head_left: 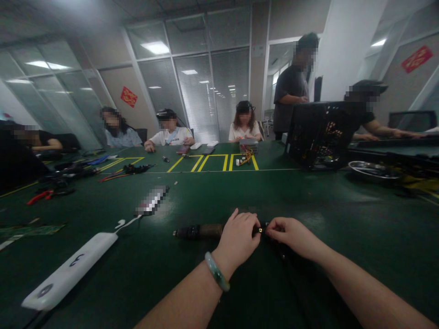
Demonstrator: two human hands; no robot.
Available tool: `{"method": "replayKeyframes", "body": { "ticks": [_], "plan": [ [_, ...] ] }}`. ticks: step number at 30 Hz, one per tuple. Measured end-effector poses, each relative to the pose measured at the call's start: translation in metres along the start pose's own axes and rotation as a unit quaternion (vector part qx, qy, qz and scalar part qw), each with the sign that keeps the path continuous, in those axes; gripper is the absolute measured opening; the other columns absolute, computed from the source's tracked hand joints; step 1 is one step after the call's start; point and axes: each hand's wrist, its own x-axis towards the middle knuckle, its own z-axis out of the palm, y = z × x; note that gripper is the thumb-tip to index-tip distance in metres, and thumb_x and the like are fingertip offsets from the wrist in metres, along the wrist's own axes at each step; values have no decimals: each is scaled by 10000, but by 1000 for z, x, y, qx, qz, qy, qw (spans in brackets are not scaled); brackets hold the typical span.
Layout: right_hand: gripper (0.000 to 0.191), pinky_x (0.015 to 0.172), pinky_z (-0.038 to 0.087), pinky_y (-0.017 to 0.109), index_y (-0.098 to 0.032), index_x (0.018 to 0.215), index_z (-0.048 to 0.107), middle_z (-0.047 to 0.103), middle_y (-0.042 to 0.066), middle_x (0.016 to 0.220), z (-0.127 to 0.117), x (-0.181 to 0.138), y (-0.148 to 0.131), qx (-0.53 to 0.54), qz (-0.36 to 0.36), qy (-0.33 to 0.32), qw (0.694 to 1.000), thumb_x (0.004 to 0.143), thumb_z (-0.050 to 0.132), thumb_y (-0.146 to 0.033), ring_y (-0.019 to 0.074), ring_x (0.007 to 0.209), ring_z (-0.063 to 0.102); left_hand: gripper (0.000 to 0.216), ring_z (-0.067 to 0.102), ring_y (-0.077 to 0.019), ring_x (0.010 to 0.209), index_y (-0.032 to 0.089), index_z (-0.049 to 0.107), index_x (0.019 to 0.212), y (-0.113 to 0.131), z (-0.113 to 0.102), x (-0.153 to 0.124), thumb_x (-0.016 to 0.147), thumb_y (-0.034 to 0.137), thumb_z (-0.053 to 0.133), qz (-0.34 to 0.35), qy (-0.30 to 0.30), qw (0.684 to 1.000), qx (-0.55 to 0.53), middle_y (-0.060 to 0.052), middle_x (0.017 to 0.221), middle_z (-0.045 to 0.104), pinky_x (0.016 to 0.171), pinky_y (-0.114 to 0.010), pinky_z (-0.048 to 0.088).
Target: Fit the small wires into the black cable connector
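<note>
Both hands at the end of a dark tool on the green counter

The green counter (151, 269) spans the room; several people sit or stand around its far sides. A black computer case (317, 135) stands at the far right. A white power strip (73, 269), marked with a dark figure, lies diagonally at the left. The dark tool (209, 231) lies flat before the person, its tip toward the left. The left hand (238, 234) covers its other end, fingers closed around it. The right hand (290, 233) is just beside, fingers narrow; whether they grip anything cannot be told. A green bracelet (215, 272) circles the left wrist. A small yellowish piece (260, 230) shows between the hands.
</note>
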Motion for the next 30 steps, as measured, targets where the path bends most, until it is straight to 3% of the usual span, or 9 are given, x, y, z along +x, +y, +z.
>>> {"method": "replayKeyframes", "body": {
  "ticks": [5,18,23,30],
  "plan": [
    [244,587,414,235,-176,851,667,675,17,744,-1,0,-2,-7,1,-1,1000,838,571,-400,151,655,590,57,566,-186,1044,216,601,882,-2,1,0,832,196,619,8,-2,1000,-10,-5,1058,648,1102,-459,240],
    [237,574,412,235,-179,855,670,683,17,754,-1,-3,-8,-9,11,0,1000,837,571,-393,157,672,606,183,585,-184,1012,250,600,998,0,0,0,821,228,640,-16,-24,1000,-11,15,1052,651,1085,-470,279],
    [231,584,420,238,-187,851,670,690,16,759,-2,-3,-9,-18,12,-3,1000,840,574,-396,158,672,613,63,581,-187,1032,227,607,909,0,0,-1,859,217,570,-10,-24,1000,-13,-1,1068,648,1087,-472,278],
    [237,589,428,238,-175,851,667,675,18,742,1,0,-1,3,1,2,1000,834,580,-395,157,666,603,242,572,-202,1033,237,576,1017,-1,0,-2,785,173,601,-3,-22,1000,2,-8,1077,640,1092,-465,278]
  ]
}}
